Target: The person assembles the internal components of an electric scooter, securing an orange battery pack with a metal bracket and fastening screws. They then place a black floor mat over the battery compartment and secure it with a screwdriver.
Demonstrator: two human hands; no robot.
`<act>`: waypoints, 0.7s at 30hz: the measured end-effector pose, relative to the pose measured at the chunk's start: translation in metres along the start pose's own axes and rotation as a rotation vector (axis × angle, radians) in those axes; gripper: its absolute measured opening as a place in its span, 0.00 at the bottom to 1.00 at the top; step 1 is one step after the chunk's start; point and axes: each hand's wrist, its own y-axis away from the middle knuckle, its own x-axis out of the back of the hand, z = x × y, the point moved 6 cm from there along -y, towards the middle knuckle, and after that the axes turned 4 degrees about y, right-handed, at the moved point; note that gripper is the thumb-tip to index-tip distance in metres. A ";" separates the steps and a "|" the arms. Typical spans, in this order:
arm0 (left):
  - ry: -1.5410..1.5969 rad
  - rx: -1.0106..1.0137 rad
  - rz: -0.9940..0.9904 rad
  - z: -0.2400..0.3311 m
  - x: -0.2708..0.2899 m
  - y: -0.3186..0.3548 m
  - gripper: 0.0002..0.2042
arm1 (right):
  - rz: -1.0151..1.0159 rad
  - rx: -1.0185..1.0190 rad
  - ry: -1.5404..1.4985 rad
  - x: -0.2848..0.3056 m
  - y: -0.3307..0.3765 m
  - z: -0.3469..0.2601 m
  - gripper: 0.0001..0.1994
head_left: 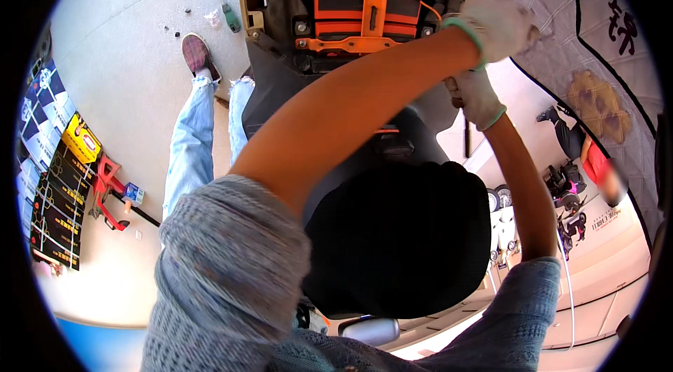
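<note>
Pale workshop floor [133,70] surrounds the opened scooter's orange battery bay [364,0]; beside its right edge, our gloved left hand [494,25] and right hand [477,95] stay steady, curled fingers' contents hidden.

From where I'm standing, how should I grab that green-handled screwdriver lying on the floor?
Grip the green-handled screwdriver by its green handle, the thick end lying nearer the scooter, with fingers closing across it from above. The thin metal shaft points away toward the upper left and offers little to hold. The floor around the handle looks open, though small screws lie farther left. Both gloved hands are busy at the scooter now.
</note>
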 end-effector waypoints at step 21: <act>0.345 0.417 -0.399 -0.003 -0.066 0.169 0.20 | 0.015 0.785 0.064 0.006 0.039 -0.012 0.13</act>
